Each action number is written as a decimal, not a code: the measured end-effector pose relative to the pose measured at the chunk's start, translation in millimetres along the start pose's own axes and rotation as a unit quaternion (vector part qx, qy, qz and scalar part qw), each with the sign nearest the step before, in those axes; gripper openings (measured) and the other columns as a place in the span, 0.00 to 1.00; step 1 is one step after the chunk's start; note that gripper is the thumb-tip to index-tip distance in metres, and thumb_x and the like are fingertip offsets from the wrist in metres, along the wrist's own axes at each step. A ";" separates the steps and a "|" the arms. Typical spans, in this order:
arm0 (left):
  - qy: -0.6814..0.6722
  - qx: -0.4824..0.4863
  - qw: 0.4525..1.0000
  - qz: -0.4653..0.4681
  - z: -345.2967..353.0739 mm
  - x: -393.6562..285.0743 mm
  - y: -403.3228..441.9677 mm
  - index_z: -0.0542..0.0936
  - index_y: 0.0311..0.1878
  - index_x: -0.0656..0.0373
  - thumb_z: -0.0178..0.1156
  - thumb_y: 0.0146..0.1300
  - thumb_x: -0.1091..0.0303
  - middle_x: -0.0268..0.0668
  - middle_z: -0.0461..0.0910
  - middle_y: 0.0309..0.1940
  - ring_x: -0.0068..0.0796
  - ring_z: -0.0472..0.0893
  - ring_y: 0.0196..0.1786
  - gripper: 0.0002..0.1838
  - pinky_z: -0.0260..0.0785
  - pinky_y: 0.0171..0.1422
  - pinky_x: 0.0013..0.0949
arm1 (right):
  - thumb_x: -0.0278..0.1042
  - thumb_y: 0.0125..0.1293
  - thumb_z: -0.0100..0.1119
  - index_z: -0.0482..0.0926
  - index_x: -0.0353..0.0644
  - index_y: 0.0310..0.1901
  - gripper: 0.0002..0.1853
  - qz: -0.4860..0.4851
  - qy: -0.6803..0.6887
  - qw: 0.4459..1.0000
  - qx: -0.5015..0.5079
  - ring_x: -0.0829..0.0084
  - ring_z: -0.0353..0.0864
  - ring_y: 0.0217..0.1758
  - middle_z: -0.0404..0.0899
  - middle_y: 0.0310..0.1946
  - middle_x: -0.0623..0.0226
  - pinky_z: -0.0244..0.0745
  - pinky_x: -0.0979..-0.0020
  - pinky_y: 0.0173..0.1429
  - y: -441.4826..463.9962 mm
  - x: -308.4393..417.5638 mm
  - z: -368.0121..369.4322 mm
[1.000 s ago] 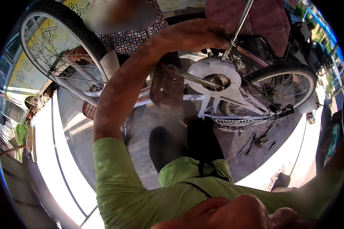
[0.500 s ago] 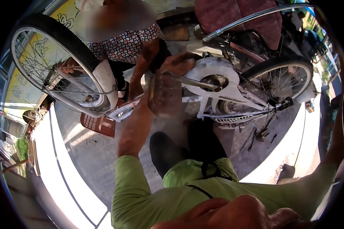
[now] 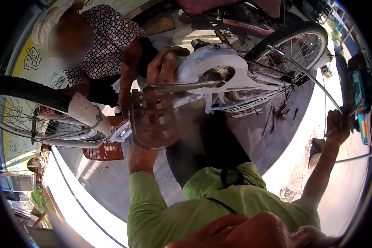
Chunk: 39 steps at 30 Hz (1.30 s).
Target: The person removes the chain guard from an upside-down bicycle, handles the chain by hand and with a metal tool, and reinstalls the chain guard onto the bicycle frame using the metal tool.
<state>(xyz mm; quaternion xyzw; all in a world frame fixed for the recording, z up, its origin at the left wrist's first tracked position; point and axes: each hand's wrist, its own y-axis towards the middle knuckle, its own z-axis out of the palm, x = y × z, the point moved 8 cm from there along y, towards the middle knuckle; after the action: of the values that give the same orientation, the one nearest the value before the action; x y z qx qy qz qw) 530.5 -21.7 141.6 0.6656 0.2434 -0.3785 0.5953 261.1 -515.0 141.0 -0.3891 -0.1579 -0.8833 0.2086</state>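
A white bicycle (image 3: 266,93) spans the middle of the view, its crank (image 3: 186,87) and brown pedal (image 3: 155,120) close to me. My left hand (image 3: 165,68) is closed on the white frame beside the rounded chain cover (image 3: 211,62). The pedal hides part of my left forearm. Out to the right, my right hand (image 3: 338,127) grips the dark end of a curved metal tube (image 3: 308,73). The tube's other end overlaps the rear wheel (image 3: 308,45) in the view; whether they touch I cannot tell.
A co-worker in a checked shirt (image 3: 107,37) crouches on the left, one hand (image 3: 45,111) at the front wheel (image 3: 33,89). A red-brown perforated basket (image 3: 103,151) lies on the ground. Several tools (image 3: 273,118) lie below the rear wheel. Another tube (image 3: 355,158) shows far right.
The curved tube has swung down and right from the top of the view. My right hand, previously out of sight, now shows holding it. My left hand stays on the frame; the view has shifted.
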 end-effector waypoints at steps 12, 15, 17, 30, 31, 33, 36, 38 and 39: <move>0.497 0.069 0.803 0.323 -29.1 39.1 -34.7 0.78 0.58 0.65 0.62 0.66 0.65 0.45 0.78 0.58 0.46 0.80 0.57 0.20 0.72 0.64 0.46 | 0.49 0.71 0.56 0.70 0.31 0.62 0.30 0.100 -0.080 0.983 0.134 0.62 0.82 0.46 0.78 0.56 0.49 0.79 0.70 0.34 -154.5 -69.2 -190.3; 0.577 0.121 0.738 0.328 -21.4 34.2 -31.8 0.70 0.63 0.63 0.68 0.62 0.63 0.46 0.78 0.56 0.49 0.79 0.56 0.29 0.76 0.57 0.52 | 0.42 0.73 0.51 0.70 0.31 0.64 0.26 0.070 -0.156 0.981 0.091 0.68 0.82 0.37 0.82 0.49 0.50 0.78 0.71 0.35 -167.4 -78.2 -196.1; 0.556 0.149 0.735 0.359 -17.6 31.1 -29.9 0.66 0.66 0.62 0.70 0.61 0.63 0.48 0.78 0.56 0.52 0.79 0.56 0.34 0.78 0.54 0.53 | 0.38 0.75 0.47 0.71 0.31 0.65 0.23 0.062 -0.211 0.973 0.066 0.71 0.82 0.34 0.84 0.46 0.51 0.76 0.74 0.36 -168.5 -86.4 -194.3; 0.489 0.173 0.733 0.441 -9.0 22.8 -46.1 0.69 0.63 0.67 0.67 0.65 0.69 0.53 0.76 0.59 0.56 0.78 0.56 0.27 0.78 0.55 0.53 | 0.38 0.76 0.47 0.71 0.31 0.65 0.23 0.047 -0.258 0.963 0.063 0.75 0.81 0.34 0.84 0.45 0.56 0.74 0.75 0.40 -142.7 -112.9 -197.4; 0.471 0.165 0.728 0.470 -8.8 23.7 -46.0 0.69 0.64 0.67 0.66 0.66 0.70 0.53 0.76 0.58 0.56 0.78 0.56 0.26 0.78 0.55 0.53 | 0.38 0.76 0.47 0.71 0.31 0.65 0.23 0.045 -0.257 0.963 0.065 0.75 0.81 0.34 0.84 0.45 0.56 0.74 0.75 0.40 -141.1 -114.3 -196.5; 0.448 0.165 0.746 0.464 -17.8 26.8 -41.9 0.70 0.64 0.66 0.65 0.67 0.69 0.52 0.76 0.59 0.55 0.78 0.56 0.25 0.78 0.55 0.51 | 0.38 0.76 0.47 0.72 0.32 0.65 0.23 0.044 -0.258 0.963 0.068 0.75 0.81 0.35 0.84 0.45 0.56 0.74 0.75 0.41 -139.7 -117.3 -194.8; 0.459 0.183 0.774 0.396 -37.7 39.9 -35.6 0.71 0.64 0.65 0.64 0.68 0.66 0.51 0.76 0.59 0.53 0.78 0.56 0.25 0.78 0.55 0.49 | 0.38 0.77 0.45 0.72 0.33 0.64 0.22 0.030 -0.286 0.955 0.075 0.76 0.81 0.36 0.85 0.46 0.57 0.72 0.76 0.42 -139.5 -118.5 -190.7; 0.509 0.187 0.740 0.399 -38.2 47.9 -38.4 0.72 0.63 0.65 0.64 0.68 0.64 0.51 0.75 0.60 0.53 0.77 0.57 0.24 0.79 0.55 0.48 | 0.37 0.79 0.43 0.73 0.33 0.63 0.20 0.000 -0.333 0.939 0.089 0.77 0.81 0.37 0.85 0.45 0.59 0.69 0.78 0.41 -141.2 -115.8 -180.8; 0.489 0.184 0.760 0.386 -40.2 49.6 -37.2 0.72 0.64 0.65 0.64 0.68 0.64 0.51 0.75 0.60 0.52 0.77 0.57 0.25 0.79 0.55 0.47 | 0.35 0.79 0.43 0.74 0.33 0.62 0.19 -0.025 -0.388 0.915 0.103 0.74 0.81 0.41 0.84 0.47 0.58 0.70 0.74 0.45 -143.3 -112.6 -175.8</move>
<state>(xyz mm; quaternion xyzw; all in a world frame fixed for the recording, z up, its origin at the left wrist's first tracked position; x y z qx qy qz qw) 539.8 17.7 79.8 0.8947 0.1494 0.2230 0.3570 150.2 -441.2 -74.3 -0.6734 -0.3267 -0.6466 0.1474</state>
